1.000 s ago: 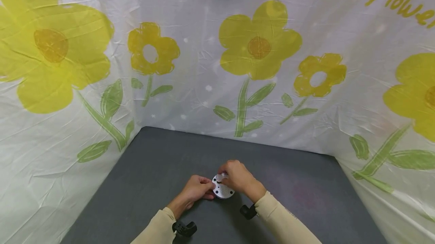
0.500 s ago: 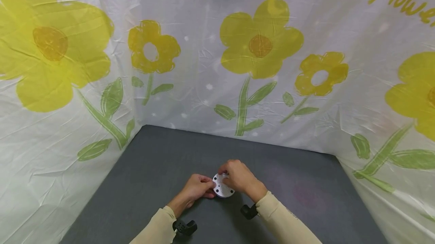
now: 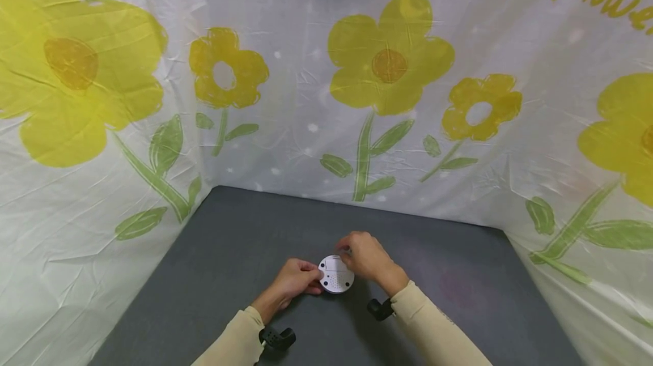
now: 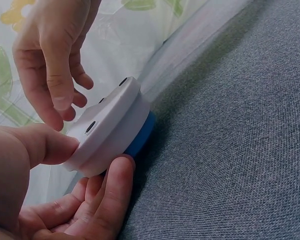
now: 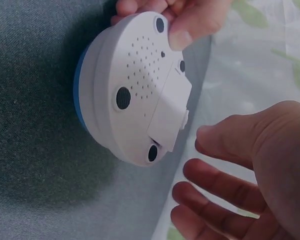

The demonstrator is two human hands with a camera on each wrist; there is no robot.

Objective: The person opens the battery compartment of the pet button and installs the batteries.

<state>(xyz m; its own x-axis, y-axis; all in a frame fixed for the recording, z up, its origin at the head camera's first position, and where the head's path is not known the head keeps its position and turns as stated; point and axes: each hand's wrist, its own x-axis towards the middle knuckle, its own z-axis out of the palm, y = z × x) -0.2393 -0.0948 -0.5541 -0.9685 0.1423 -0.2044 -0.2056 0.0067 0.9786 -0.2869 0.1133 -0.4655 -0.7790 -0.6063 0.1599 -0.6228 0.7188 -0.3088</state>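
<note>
My left hand (image 3: 297, 279) is pinching the round white device (image 3: 335, 274); my right hand (image 3: 368, 257) is now lifting off it, fingers loose, the battery cover (image 5: 169, 113) sitting shut.

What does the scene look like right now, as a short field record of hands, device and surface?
device: round white disc with blue rim, underside up, tilted on edge
cover: rectangular panel seated in the underside
left hand: pinches the disc's edge
right hand: open, just off the disc, not touching
surface: grey mat
backdrop: flowered sheet
</note>
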